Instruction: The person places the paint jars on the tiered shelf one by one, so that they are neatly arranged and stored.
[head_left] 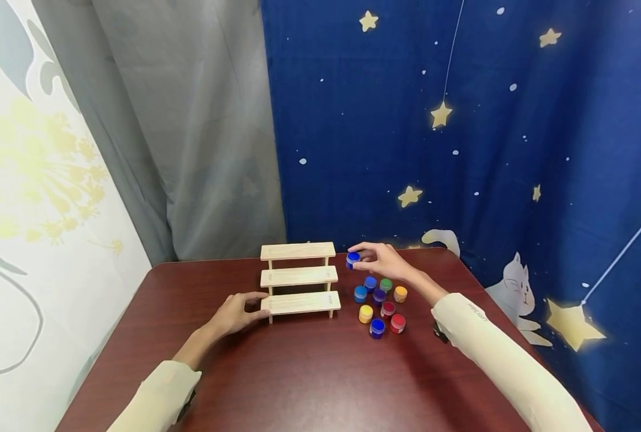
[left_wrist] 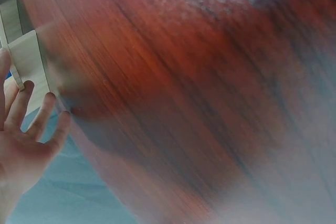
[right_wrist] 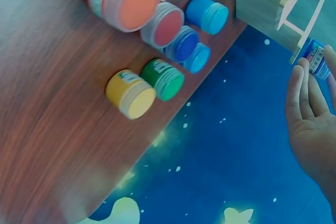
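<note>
A three-tier wooden step shelf (head_left: 300, 276) stands on the table. My left hand (head_left: 235, 313) holds the left end of its lowest step, thumb at the front edge and fingers behind. In the left wrist view, the left fingers (left_wrist: 35, 124) reach along the pale wood (left_wrist: 29, 59). My right hand (head_left: 387, 261) pinches a small blue paint jar (head_left: 353, 259) between thumb and fingers, raised just right of the top step. The right wrist view shows this jar's printed label (right_wrist: 316, 59) beside the shelf.
Several paint jars stand grouped right of the shelf, among them a yellow jar (head_left: 366, 314), a red jar (head_left: 398, 323), a green jar (head_left: 386, 284) and a dark blue jar (head_left: 376, 327). Behind the table's (head_left: 293, 378) far edge hang a grey curtain (head_left: 217, 150) and a blue starry curtain (head_left: 363, 138).
</note>
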The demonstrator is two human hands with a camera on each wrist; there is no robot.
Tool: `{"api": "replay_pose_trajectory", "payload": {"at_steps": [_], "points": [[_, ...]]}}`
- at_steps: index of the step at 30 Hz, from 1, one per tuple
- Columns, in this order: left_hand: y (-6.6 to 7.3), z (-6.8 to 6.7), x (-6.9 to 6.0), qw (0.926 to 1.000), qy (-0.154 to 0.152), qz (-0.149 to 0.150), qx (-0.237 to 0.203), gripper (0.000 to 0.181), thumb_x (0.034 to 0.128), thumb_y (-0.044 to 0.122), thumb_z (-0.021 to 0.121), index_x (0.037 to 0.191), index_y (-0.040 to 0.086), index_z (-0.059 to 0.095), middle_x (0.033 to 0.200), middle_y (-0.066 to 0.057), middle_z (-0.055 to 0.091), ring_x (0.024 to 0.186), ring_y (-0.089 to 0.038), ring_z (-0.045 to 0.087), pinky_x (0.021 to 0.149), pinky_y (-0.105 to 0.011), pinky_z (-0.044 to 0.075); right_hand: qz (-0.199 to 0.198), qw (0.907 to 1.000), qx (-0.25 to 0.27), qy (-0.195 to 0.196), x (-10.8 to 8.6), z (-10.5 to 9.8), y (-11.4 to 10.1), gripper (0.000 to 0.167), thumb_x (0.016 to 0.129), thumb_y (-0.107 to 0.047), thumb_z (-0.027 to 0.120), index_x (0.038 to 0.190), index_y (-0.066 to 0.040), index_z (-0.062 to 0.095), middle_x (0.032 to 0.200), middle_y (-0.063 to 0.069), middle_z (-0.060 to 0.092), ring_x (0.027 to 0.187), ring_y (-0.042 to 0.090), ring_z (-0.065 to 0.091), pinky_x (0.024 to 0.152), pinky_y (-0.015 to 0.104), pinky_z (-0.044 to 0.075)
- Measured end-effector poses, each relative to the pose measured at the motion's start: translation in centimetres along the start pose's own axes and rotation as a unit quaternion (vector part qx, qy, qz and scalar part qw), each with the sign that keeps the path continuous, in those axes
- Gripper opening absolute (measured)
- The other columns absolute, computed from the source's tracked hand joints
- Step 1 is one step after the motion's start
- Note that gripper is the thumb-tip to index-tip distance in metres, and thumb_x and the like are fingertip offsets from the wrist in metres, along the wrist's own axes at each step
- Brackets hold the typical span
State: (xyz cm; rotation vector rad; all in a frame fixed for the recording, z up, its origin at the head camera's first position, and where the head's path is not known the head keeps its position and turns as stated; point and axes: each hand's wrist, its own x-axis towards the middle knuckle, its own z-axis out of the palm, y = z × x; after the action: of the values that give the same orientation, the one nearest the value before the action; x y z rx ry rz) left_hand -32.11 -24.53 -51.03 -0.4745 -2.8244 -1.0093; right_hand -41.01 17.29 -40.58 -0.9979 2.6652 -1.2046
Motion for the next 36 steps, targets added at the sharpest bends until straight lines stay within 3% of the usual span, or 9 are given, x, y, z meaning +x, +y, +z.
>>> {"api": "replay_pose_trajectory", "payload": {"at_steps": [5,11,18,24,31,36], "points": [[-0.1,0.0,0.0,1.0000,-0.001,-0.002,0.003,0.049,0.0896,0.035,0.083,0.133,0.015,0.072,0.119,-0.013,0.074,0.114,-0.030,0.069,0.096,-0.052,0.054,-0.005,1.0000,0.001,0.000,1.3,0.6,-0.4,0.041,0.098,-0.025,0.075,0.138,-0.017,0.067,0.119,0.009,0.075,0.087,0.019,0.073,0.070,0.041,0.061],[0.0,-0.1,-0.2,0.9999,-0.001,-0.009,0.009,0.048,0.0902,0.035,0.083,0.133,0.016,0.072,0.119,-0.013,0.074,0.115,-0.030,0.069,0.096,-0.052,0.054,-0.021,0.9997,-0.007,-0.004,3.0,1.8,-1.3,0.044,0.099,-0.024,0.074,0.140,-0.009,0.065,0.117,0.012,0.076,0.074,0.018,0.070,0.065,0.037,0.060],[0.2,0.0,-0.3,0.9999,-0.007,-0.004,0.011,0.049,0.0909,0.036,0.082,0.133,0.014,0.072,0.120,-0.014,0.074,0.115,-0.031,0.069,0.095,-0.052,0.054,-0.037,0.9993,-0.003,0.003,4.8,3.2,-2.4,0.043,0.099,-0.019,0.074,0.139,-0.006,0.066,0.115,0.012,0.076,0.081,0.014,0.072,0.064,0.037,0.060],[0.4,-0.2,-0.1,0.9999,-0.006,-0.010,0.003,0.047,0.0901,0.034,0.083,0.132,0.016,0.072,0.122,-0.013,0.073,0.117,-0.029,0.068,0.096,-0.051,0.054,-0.057,0.9980,-0.019,0.020,6.4,4.6,-3.7,0.041,0.098,-0.021,0.075,0.138,-0.010,0.067,0.109,0.010,0.078,0.076,0.015,0.073,0.061,0.033,0.058],[0.2,-0.1,-0.2,0.9999,-0.001,-0.009,-0.012,0.050,0.0885,0.031,0.085,0.132,0.012,0.072,0.121,-0.014,0.074,0.116,-0.030,0.068,0.099,-0.050,0.053,-0.056,0.9980,-0.022,0.018,8.4,6.2,-4.9,0.044,0.097,-0.021,0.076,0.138,-0.009,0.067,0.117,0.013,0.076,0.097,0.020,0.076,0.072,0.029,0.059],[0.4,-0.2,-0.1,0.9999,0.003,-0.006,-0.012,0.050,0.0881,0.031,0.086,0.132,0.010,0.072,0.122,-0.015,0.073,0.117,-0.031,0.068,0.099,-0.051,0.053,-0.054,0.9983,-0.012,0.016,9.7,7.2,-5.3,0.045,0.098,-0.021,0.076,0.140,-0.009,0.066,0.119,0.015,0.075,0.089,0.020,0.075,0.062,0.034,0.059]]}}
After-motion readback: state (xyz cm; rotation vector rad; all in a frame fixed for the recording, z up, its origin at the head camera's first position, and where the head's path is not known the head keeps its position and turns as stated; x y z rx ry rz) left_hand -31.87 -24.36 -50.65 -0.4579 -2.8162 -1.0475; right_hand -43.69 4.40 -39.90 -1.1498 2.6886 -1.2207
